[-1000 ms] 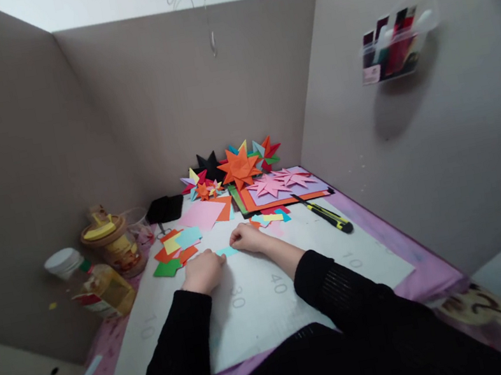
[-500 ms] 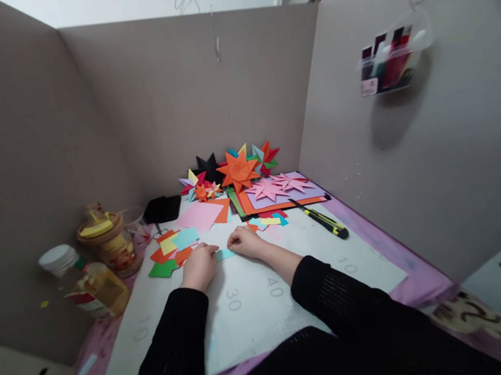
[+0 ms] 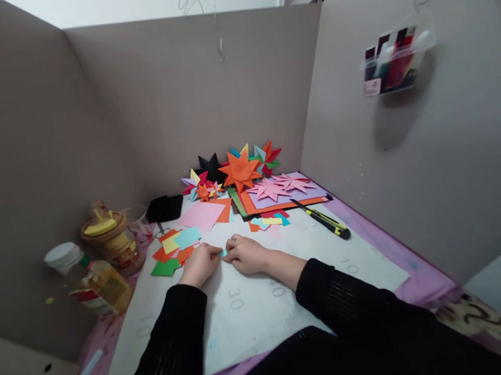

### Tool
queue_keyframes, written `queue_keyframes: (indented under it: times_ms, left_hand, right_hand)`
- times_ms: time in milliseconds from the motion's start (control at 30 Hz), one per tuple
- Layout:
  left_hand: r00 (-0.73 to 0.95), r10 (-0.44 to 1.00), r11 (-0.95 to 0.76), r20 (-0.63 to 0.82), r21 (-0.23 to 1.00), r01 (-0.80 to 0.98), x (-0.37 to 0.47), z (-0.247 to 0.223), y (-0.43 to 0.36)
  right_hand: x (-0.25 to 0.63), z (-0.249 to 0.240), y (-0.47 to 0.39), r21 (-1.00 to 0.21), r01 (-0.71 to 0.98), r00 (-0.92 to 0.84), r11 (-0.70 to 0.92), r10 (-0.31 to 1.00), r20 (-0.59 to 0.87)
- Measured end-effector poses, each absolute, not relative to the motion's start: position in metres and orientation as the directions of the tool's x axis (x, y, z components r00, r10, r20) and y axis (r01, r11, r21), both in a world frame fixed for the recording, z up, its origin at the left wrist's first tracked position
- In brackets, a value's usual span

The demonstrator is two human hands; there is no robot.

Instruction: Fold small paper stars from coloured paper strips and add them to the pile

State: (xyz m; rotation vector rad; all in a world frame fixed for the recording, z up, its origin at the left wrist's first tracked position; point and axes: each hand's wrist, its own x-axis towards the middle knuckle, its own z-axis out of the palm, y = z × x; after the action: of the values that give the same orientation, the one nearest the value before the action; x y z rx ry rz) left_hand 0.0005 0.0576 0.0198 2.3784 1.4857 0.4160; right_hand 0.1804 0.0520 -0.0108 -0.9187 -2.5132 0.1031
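Note:
A small piece of light blue paper (image 3: 224, 253) shows between my two hands, mostly hidden by the fingers. My left hand (image 3: 201, 264) pinches it from the left. My right hand (image 3: 246, 255) has its fingertips closed on the other side of it, resting low on the white board (image 3: 259, 321). Just left of my left hand lie loose coloured squares, among them a green paper (image 3: 166, 268) and another light blue paper (image 3: 188, 238). Small paper pieces (image 3: 272, 221) are scattered beyond my right hand.
A yellow and black utility knife (image 3: 324, 220) lies at the right. Folded paper stars (image 3: 241, 170) stand at the back, with pink stars (image 3: 271, 188) on stacked sheets. A glue bottle (image 3: 103, 284) and a jar (image 3: 118, 246) stand left. Grey panels (image 3: 204, 92) surround the table.
My right hand has moved left and slightly nearer, closing in on my left hand. Less of the light blue paper shows between them. The view has shifted slightly.

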Motion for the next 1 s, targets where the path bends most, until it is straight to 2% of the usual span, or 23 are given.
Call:
queue_keyframes:
  times_ms: [233,367,567,833,1000]
  left_hand:
    - [0.437,0.886,-0.464,0.156,0.337,0.819,0.001,0.01,0.051]
    - [0.561,0.788,-0.609,0.253,0.19,0.77,-0.008,0.002,0.041]
    - [0.66,0.724,-0.673,0.199,-0.005,0.739,-0.018,0.005,0.026]
    - [0.62,0.763,-0.624,0.183,-0.041,0.781,-0.015,0.003,0.016]
    - [0.607,0.779,-0.603,0.16,-0.076,0.794,-0.012,0.009,0.011]
  right_hand:
    - [0.189,-0.006,0.045,-0.185,0.609,-0.685,0.772,0.629,0.368]
    - [0.19,-0.009,0.045,-0.213,0.605,-0.675,0.767,0.637,0.374]
    - [0.19,-0.01,0.048,-0.263,0.604,-0.656,0.752,0.657,0.371]
    - [0.191,-0.004,0.04,-0.242,0.617,-0.659,0.749,0.659,0.362]
    - [0.189,0.004,0.033,-0.206,0.679,-0.639,0.705,0.705,0.307]
